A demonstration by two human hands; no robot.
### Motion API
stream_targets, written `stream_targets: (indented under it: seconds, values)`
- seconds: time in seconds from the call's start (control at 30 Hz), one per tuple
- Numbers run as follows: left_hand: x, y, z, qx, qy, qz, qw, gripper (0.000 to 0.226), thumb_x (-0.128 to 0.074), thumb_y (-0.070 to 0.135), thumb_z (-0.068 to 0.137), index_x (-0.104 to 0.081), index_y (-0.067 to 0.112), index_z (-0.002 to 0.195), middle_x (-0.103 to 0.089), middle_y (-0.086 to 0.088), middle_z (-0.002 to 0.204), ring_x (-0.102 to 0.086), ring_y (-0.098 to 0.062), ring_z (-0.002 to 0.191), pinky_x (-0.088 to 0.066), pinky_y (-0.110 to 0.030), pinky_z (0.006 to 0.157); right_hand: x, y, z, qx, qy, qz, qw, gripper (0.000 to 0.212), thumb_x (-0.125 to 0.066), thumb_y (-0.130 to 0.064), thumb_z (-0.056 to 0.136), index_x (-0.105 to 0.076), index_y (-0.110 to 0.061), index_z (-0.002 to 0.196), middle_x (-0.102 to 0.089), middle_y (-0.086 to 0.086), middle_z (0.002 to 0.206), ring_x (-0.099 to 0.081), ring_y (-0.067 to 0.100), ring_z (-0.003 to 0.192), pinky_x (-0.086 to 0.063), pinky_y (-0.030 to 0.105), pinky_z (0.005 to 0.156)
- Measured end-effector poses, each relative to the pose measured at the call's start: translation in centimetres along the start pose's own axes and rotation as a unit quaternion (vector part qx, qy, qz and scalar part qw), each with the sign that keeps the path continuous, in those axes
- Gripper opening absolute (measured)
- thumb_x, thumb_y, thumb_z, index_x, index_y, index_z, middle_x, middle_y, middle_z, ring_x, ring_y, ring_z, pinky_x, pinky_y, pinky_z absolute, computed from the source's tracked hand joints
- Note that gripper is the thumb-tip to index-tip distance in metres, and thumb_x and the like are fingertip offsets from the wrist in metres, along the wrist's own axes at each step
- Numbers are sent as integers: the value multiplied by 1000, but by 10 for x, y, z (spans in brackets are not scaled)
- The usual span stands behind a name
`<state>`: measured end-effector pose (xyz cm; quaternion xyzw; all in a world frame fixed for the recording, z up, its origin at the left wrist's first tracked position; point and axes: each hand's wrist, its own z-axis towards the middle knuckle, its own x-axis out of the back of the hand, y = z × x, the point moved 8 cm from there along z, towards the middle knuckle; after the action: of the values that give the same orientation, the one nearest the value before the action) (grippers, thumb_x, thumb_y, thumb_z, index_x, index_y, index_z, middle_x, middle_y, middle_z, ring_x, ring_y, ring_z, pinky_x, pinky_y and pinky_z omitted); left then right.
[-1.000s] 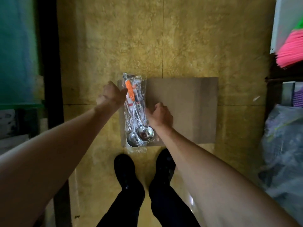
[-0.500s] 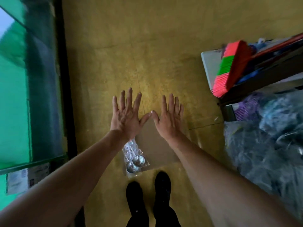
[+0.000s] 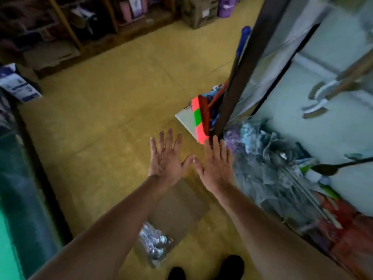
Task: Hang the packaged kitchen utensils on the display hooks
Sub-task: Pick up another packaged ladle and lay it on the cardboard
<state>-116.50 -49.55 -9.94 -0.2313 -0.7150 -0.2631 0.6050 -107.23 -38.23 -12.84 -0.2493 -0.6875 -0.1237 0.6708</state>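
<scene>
Hovering flat and empty, left hand [image 3: 165, 158] and right hand [image 3: 216, 168] over yellow floor [image 3: 111, 128]; wooden shelves [image 3: 60, 33] beyond

The bag of spoons [image 3: 156, 246] at 6 o'clock is blurry, and the left arm [image 3: 101, 235] hides its top. The bottom edge cuts off both shoes [image 3: 232, 266]. The hanging things [image 3: 321, 98] at 3 o'clock are too smeared to tell.

No text could be read. A blue-and-white box [image 3: 19, 85], well left of the broom [image 3: 197, 116], bore printed marks too blurred to make out. Labels on shelf goods [image 3: 137, 7] beyond the broom were equally illegible.
</scene>
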Motion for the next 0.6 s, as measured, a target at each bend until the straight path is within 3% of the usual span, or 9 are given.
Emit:
stream_targets:
  seconds: [0.07, 0.17, 0.23, 0.33, 0.47, 0.6]
  values:
    - [15, 54, 3, -47, 7, 13, 999, 88, -4, 73, 89, -12, 19, 159, -12, -15, 165, -8, -38, 151, -6, -59, 121, 27, 46, -15, -42, 22, -2, 999, 77, -15, -62, 97, -16, -15, 157, -12, 16, 163, -11, 35, 151, -10, 52, 122]
    - [25, 137, 2, -108, 10, 20, 994, 89, -1, 74, 88, -10, 21, 159, -9, -13, 166, -7, -38, 151, -4, -58, 120, 57, 118, -45, -102, 47, -2, 994, 75, -23, -60, 96, -29, -12, 154, -25, 19, 160, -24, 39, 147, -21, 55, 119]
    - [29, 191, -6, -143, 15, 12, 989, 92, -5, 75, 86, -20, 19, 158, -18, -15, 164, -15, -40, 150, -9, -60, 119, 71, 165, -72, -141, 53, 1, 989, 76, -22, -60, 95, -29, -11, 153, -27, 20, 158, -26, 40, 146, -22, 55, 118]
    - [24, 274, -30, -204, 19, 8, 979, 87, -15, 74, 89, -31, 19, 155, -28, -15, 160, -24, -41, 147, -16, -62, 118, 87, 232, -123, -188, 52, 6, 981, 77, -15, -61, 96, -18, -13, 157, -17, 19, 162, -15, 38, 149, -12, 52, 120]
    - [10, 394, -80, -274, 15, 10, 961, 87, -13, 75, 91, -26, 20, 156, -21, -14, 163, -16, -38, 149, -10, -60, 120, 106, 331, -216, -260, 58, 7, 964, 83, -2, -65, 91, -8, -15, 158, -5, 16, 164, -5, 35, 151, -6, 50, 122]
    - [-3, 530, -165, -361, -3, 3, 933, 94, 0, 78, 86, -20, 22, 158, -15, -14, 165, -9, -36, 152, -4, -59, 121, 124, 438, -339, -343, 75, -4, 936, 76, -14, -63, 97, -8, -18, 158, -2, 15, 164, -3, 34, 151, -9, 51, 122]
